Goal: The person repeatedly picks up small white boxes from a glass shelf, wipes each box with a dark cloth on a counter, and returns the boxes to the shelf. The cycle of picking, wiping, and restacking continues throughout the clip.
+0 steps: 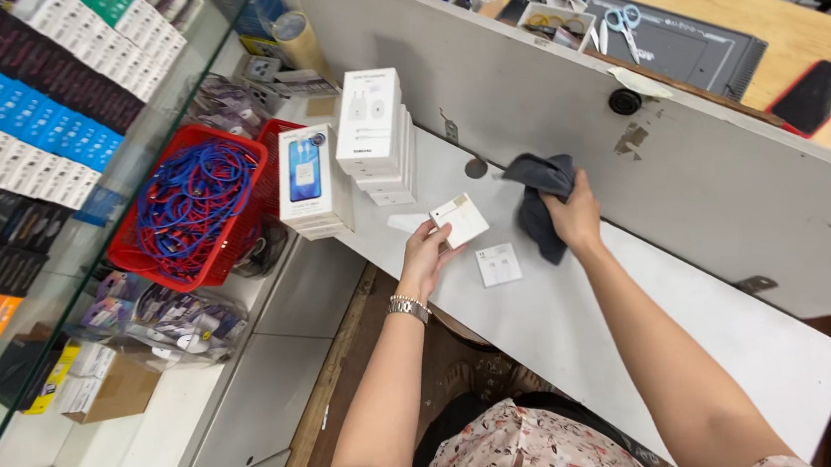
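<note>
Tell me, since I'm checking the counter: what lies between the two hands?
In the head view, one small flat white box lies on the white counter between the left hand and the right hand.

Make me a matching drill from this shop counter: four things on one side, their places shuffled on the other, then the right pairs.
1. dark cloth
2. small white box
3. blue cables
4. scissors

a. in the red basket
b. on the wooden desk behind the partition
c. gripped in the right hand
d. held by the left hand

Pairs: 1-c, 2-d, 3-a, 4-b
</note>
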